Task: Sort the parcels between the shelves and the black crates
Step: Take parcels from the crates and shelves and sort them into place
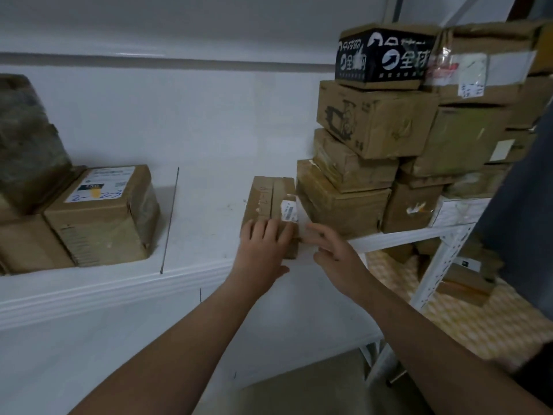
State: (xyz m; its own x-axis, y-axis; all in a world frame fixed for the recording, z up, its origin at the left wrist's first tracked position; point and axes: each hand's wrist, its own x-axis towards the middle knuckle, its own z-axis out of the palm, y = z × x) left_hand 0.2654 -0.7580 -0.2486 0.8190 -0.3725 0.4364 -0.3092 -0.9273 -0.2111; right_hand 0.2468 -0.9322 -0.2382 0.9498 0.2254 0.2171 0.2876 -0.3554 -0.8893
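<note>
Parcel (pixel 27 139) in dark wrap stands at the far left of the white shelf (pixel 203 235), resting partly on brown boxes. Just right of it sits a labelled box (pixel 104 214) with blue handwriting on its white label. A thin dark line (pixel 170 220) crosses the shelf from back to front beside that box. Near the middle, well apart from the left group, lies a small box (pixel 272 202), lengthwise toward the wall, with a torn label at its right edge. My left hand (pixel 263 250) rests on its near end, fingers laid fairly straight across the top, thumb out below by the front face. My right hand (pixel 332 253) is just right of that box with fingers spread and holding nothing; it is blurred, and I cannot tell whether the fingertips touch the cardboard. Right again, a stack (pixel 359 175) of brown boxes rises on the shelf, topped by a black-printed box (pixel 383 55). A white rack post (pixel 443 265) stands at the far right.
</note>
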